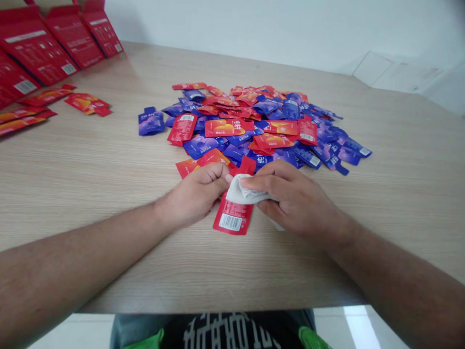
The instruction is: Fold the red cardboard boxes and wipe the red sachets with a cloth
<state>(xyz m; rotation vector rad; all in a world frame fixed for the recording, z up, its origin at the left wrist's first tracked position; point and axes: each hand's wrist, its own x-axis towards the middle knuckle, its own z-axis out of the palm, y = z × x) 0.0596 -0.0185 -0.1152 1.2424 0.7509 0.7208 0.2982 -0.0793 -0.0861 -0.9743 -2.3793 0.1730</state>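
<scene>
Between my hands is a red sachet (232, 215), its printed back with a barcode facing up and its narrow tab pointing away from me. My left hand (199, 194) pinches the sachet's left edge near the tab. A white cloth (240, 191) is bunched in the fingers of my right hand (290, 194) and lies against the upper part of the sachet, covering it there. Just beyond my hands spreads a heap of red-orange and purple-blue sachets (228, 128), several of them overlapping.
Red cardboard boxes (72, 36) stand in a row at the back left. In front of them lie several red-orange sachets (87, 103). A single purple sachet (150, 122) sits left of the heap. The wooden table (218, 276) ends close to my body, and a white wall (254, 29) rises behind it.
</scene>
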